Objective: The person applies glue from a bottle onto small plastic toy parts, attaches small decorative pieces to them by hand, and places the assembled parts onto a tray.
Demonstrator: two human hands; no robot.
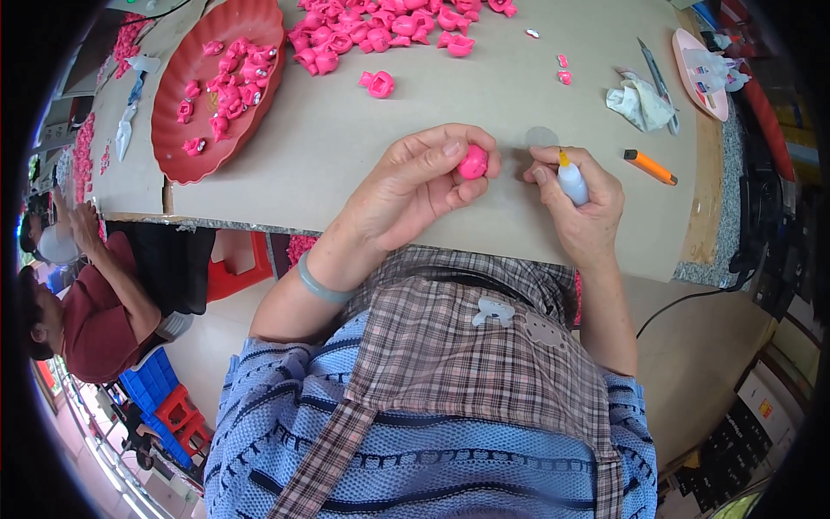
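Between the thumb and fingers of my left hand [399, 186] sits a small glossy pink rounded piece [473, 162], held above the table. My right hand [592, 216] grips a small white squeeze bottle [571, 183] with a yellow tip, just right of the pink piece. The bottle's tip points up and away from me. Beyond the right fingers lies a pale round disc [543, 136]. A single pink hollow figure part [378, 84] rests on the table past my left hand, near a large heap of similar pink parts [372, 30].
A red scalloped tray [169, 130] with several pink parts stands at the left. To the right lie an orange pen-like tool [650, 167], a crumpled white cloth [640, 105], tweezers [659, 82] and a pink dish [687, 60] with small bottles. Another person [108, 311] works at far left.
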